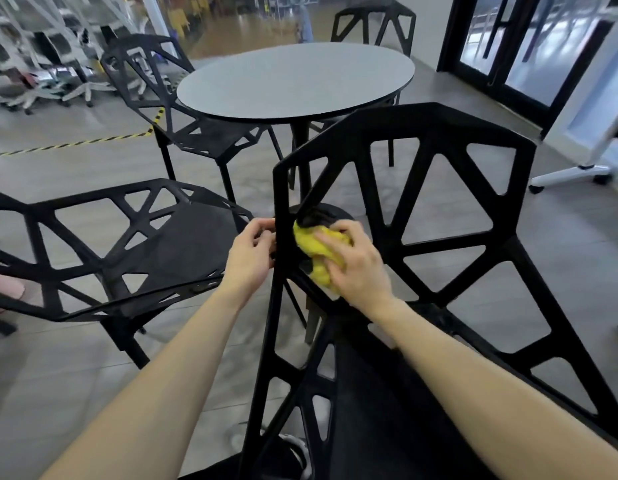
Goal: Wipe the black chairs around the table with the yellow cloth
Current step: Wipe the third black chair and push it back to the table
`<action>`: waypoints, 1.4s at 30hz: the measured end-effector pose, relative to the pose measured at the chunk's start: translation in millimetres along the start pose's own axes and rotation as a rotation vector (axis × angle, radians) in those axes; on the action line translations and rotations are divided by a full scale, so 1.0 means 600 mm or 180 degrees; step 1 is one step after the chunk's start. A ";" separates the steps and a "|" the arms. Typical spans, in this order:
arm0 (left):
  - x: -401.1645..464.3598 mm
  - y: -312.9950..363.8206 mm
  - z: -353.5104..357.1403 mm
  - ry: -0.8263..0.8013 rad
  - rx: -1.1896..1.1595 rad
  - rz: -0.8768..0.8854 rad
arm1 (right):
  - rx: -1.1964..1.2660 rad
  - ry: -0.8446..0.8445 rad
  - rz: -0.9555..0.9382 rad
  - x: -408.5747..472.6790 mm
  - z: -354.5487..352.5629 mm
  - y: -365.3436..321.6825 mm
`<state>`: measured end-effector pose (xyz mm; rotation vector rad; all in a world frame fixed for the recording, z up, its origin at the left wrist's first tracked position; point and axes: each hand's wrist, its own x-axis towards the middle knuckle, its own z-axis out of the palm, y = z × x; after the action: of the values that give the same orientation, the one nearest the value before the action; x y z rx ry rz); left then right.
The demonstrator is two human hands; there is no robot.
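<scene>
Head view looks down on your two hands at the back of the nearest black chair (pixel 435 188), which stands just in front of you with its open lattice back facing the round table (pixel 293 81). Your right hand (pixel 356 265) has its fingers curled around the bunched yellow cloth (pixel 314 242) and presses it against the slanted strut that runs up from the lower left of the backrest. Your left hand (pixel 250 251) grips the upright left edge of the same backrest, just beside the cloth, with the fingers wrapped round the frame to steady it. That strut's long axis climbs up and to the right from where the cloth sits, so the likely stroke follows it upward, away from your left hand; your right hand is the nearer one and already has the cloth. Most of the lattice lies to the right of the cloth. Two more black chairs (pixel 138 244) stand to your left and another at the far side of the table, well apart from your hands.
</scene>
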<state>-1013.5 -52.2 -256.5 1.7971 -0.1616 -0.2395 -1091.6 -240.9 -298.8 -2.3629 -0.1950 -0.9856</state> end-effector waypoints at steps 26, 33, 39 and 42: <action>0.029 -0.027 0.019 0.0928 0.1403 0.0532 | 0.0080 -0.0146 0.0532 -0.048 0.091 -0.015; 0.028 -0.029 0.032 0.1047 0.1394 0.0524 | -0.0624 -0.0109 0.0919 -0.092 -0.041 0.150; 0.028 -0.025 0.030 0.1031 0.1493 0.0501 | -0.0435 -0.0019 0.1468 -0.108 0.018 0.095; 0.030 -0.028 0.033 0.1044 0.1475 0.0502 | -0.0369 0.0179 0.1285 -0.071 -0.041 0.085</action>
<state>-1001.2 -71.3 -278.7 2.2406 -0.1302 0.2256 -1120.0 -293.5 -336.9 -2.3430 0.3572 -0.8807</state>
